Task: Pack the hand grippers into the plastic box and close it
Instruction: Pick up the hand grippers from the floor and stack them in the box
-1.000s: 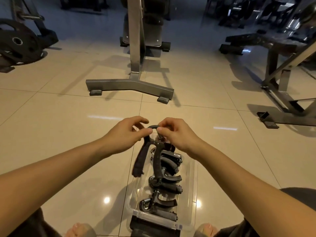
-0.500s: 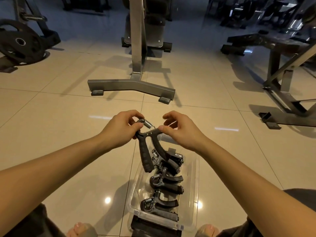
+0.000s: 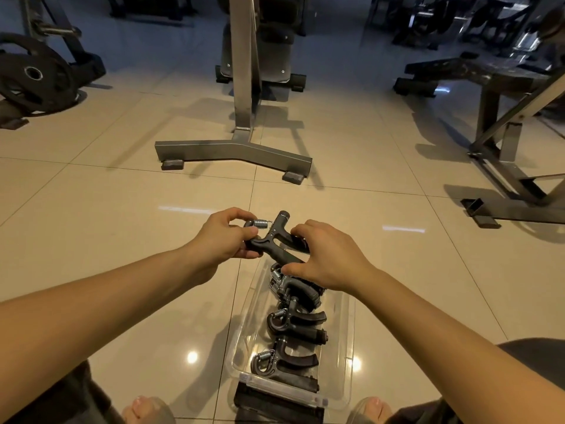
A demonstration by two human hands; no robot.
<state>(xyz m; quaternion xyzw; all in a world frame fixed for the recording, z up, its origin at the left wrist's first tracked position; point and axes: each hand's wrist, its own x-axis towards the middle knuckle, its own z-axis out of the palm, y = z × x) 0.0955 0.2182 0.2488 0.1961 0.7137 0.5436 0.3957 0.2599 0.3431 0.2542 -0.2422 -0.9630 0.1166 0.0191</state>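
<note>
Here, a tiled floor (image 3: 122,240) spreads beneath a steel machine stand (image 3: 238,148). Nearer the person, a clear plastic box (image 3: 348,347) lies open on it, with several black hand grippers (image 3: 293,325) lined up inside. Above the box's far end, the left hand (image 3: 220,240) grips another hand gripper (image 3: 272,240) near its spring, fingers curled, while the right hand (image 3: 330,258) pinches its handles.
</note>
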